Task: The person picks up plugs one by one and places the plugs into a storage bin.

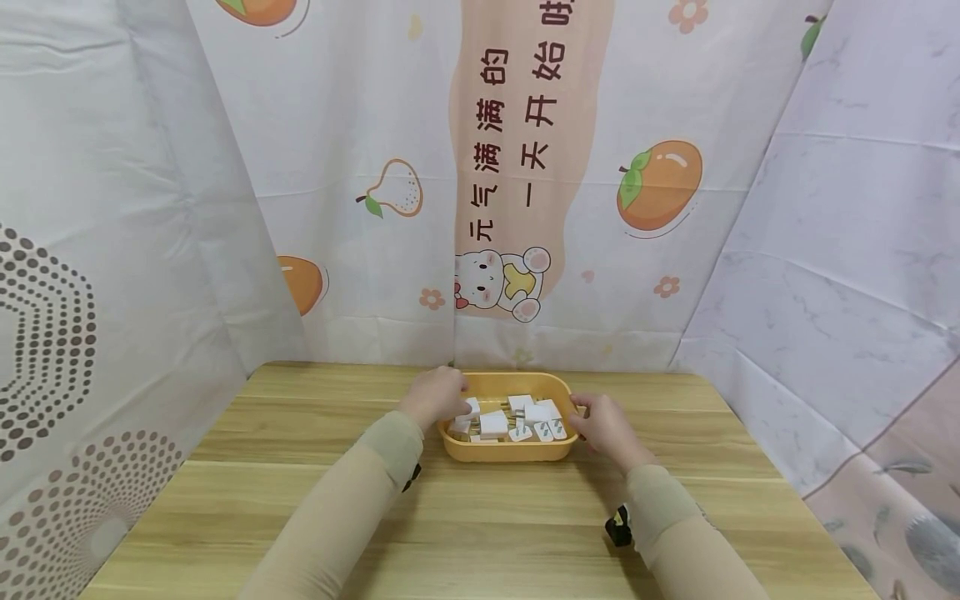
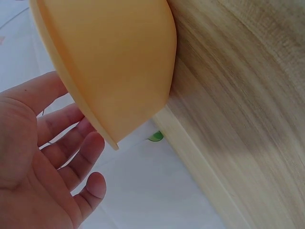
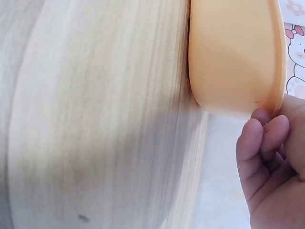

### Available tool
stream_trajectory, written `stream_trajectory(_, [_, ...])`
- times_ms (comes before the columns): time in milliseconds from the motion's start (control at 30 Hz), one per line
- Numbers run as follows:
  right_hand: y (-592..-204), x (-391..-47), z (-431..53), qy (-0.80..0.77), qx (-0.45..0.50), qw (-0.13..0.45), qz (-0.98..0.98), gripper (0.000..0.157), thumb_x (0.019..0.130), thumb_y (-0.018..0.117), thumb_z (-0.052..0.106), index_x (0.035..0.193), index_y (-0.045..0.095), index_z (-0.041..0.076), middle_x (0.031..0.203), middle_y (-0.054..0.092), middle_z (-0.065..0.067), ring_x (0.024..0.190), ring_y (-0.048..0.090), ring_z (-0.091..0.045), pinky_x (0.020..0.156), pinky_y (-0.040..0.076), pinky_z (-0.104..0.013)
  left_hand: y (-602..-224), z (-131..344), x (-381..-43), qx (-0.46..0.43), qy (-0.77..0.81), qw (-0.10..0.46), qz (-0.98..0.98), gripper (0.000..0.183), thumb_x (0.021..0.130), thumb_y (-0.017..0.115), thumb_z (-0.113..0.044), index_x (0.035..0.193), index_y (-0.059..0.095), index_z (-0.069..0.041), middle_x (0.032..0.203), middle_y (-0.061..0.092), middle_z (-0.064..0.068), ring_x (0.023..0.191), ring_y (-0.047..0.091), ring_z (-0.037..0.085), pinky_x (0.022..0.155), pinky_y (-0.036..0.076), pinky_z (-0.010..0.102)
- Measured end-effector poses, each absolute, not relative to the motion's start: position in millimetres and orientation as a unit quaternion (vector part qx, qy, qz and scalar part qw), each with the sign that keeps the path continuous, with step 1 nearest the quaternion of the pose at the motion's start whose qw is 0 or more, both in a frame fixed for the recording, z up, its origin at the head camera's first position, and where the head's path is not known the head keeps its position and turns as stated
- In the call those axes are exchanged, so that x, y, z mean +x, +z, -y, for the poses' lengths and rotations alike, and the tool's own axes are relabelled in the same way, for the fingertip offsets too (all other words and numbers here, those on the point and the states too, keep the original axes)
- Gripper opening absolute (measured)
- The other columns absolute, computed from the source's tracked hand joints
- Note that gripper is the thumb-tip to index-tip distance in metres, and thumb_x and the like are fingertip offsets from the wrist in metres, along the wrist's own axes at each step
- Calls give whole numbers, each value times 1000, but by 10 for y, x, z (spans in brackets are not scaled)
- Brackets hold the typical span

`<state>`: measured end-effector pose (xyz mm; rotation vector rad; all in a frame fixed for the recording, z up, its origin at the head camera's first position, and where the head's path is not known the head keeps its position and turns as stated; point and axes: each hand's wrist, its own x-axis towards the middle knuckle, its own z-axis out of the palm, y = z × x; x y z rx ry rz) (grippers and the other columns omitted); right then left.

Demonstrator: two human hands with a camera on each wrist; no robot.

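Note:
A shallow yellow-orange plastic basket stands near the table's far edge. Several white plug adapters lie jumbled inside it, some with metal prongs showing. At the basket's left end is my left hand, its fingers spread and loosely bent. In the left wrist view the thumb passes behind the basket rim, while the other fingers lie beside it. My right hand pinches the rim at the right end. The right wrist view shows its curled fingers against the rim, with the thumb partly hidden.
The basket is on a wood-grain table. Behind it hangs a white printed curtain with fruit pictures and Chinese writing. More patterned cloth hangs at the left and the right.

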<state>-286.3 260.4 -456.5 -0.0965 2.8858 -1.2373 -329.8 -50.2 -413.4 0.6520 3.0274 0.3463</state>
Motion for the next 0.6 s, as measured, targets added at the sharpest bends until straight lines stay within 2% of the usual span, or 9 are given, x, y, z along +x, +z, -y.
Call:
stream_trajectory(100, [-4563,-2878,-2607,-395,-26,1,-918,48,93,61,6,141,57,-1,64,57,-10,38,41,-13,42,44,-31,-4122,502,-3299,212,113,10,-971,34,89,79,-30,118,76,-12,118,72,1,106,65,20,94,51,43])
stream_trajectory(300, [-4554,-2899,-2643,-377,-38,0,-925,44,96,64,11,138,59,0,64,61,-13,39,42,-14,43,46,-33,-4081,507,-3295,219,109,0,-970,36,90,78,-33,119,75,-13,119,71,2,109,65,22,96,49,44])
stream_trajectory(467, [-4522,-2896,-2695,-357,-64,1,-932,41,101,63,22,136,62,2,62,60,-9,43,46,-14,46,46,-32,-4010,532,-3238,222,128,-3,-967,41,92,75,-35,125,72,-10,125,69,5,117,62,26,101,47,44])
stream_trajectory(600, [-4446,-2865,-2756,-346,-72,-4,-935,50,104,58,35,141,58,3,66,60,-7,51,51,-15,49,46,-33,-3952,585,-3169,225,149,-15,-963,43,93,75,-37,126,72,-9,125,69,7,116,62,27,100,48,44])
